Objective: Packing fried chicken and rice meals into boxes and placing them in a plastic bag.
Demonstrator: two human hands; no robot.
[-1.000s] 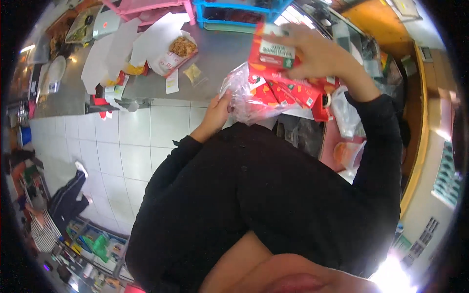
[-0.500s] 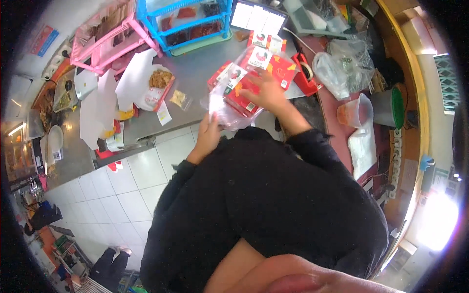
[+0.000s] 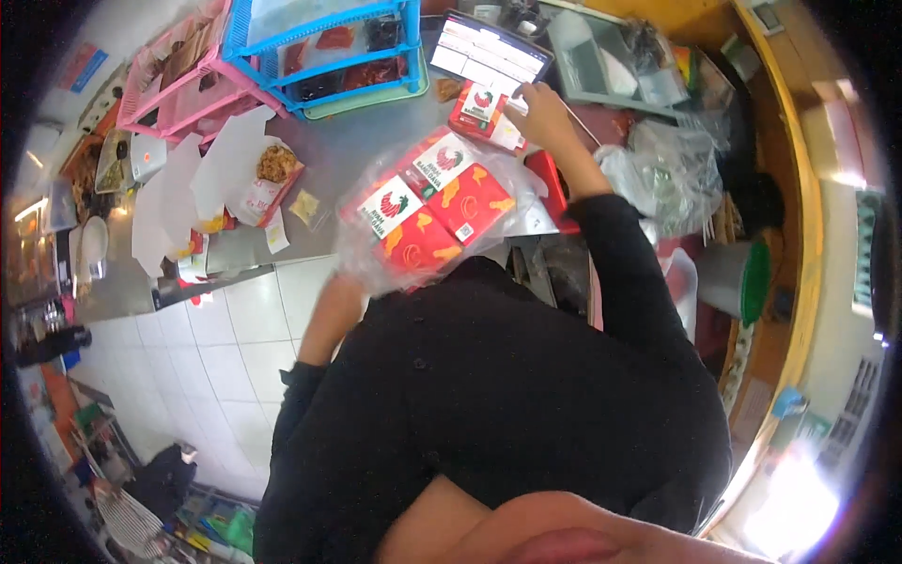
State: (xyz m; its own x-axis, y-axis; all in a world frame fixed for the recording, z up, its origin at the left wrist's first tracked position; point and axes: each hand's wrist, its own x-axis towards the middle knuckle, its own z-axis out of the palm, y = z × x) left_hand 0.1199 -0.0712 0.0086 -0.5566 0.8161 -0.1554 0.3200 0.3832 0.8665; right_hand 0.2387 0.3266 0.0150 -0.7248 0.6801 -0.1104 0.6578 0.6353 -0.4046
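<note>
Two red cardboard boxes point(image 3: 432, 211) in a thin clear plastic bag point(image 3: 376, 254) over the worktop point(image 3: 357, 169) edge are held up by the left hand point(image 3: 340, 299), its fingers hidden, while the right hand point(image 3: 537, 111), fingers curled, rests on a third box point(image 3: 484, 115); the load is judged light but crushable and the film slippery, best gripped at the gathered bag mouth.

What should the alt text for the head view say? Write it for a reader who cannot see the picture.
Seen from above, a person in a black top holds a clear plastic bag with two red food boxes in the left hand, while the right hand rests on a third red box beside a tablet screen. Pink and blue racks and an open box of fried food sit on the steel counter.
</note>
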